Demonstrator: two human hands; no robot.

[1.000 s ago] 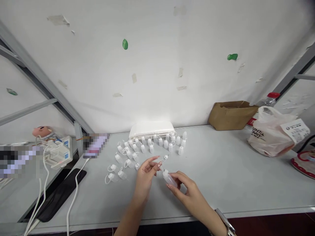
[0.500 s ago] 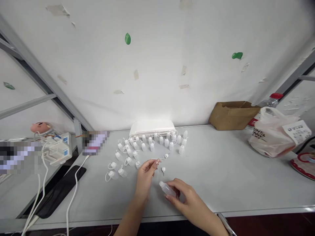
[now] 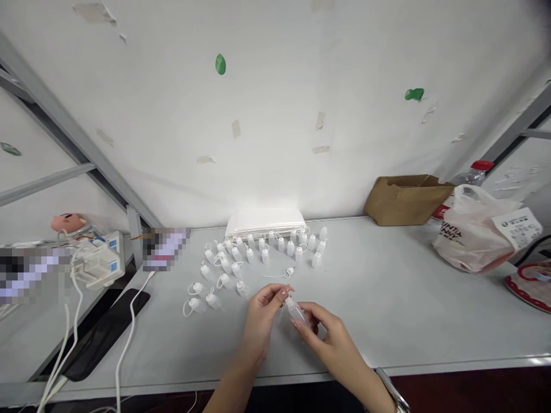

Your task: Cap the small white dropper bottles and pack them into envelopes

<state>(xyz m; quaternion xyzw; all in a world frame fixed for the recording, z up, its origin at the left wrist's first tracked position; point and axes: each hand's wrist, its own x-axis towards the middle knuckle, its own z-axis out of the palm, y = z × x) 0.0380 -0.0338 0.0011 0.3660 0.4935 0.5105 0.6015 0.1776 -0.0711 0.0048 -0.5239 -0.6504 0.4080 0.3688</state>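
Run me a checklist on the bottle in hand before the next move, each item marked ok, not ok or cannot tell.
1. Bottle held by the right hand: ok.
2. Left hand up at the bottle's top: ok.
3. Top fully closed: cannot tell, the left fingers cover it.
4. Desk free of loose parts: not ok, a white ringed piece lies beyond the hands.
5. Standing bottles clear of both hands: ok.

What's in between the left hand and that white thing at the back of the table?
In the head view, a small white ringed piece lies beyond the left hand; farther back, several small bottles stand before the white thing.
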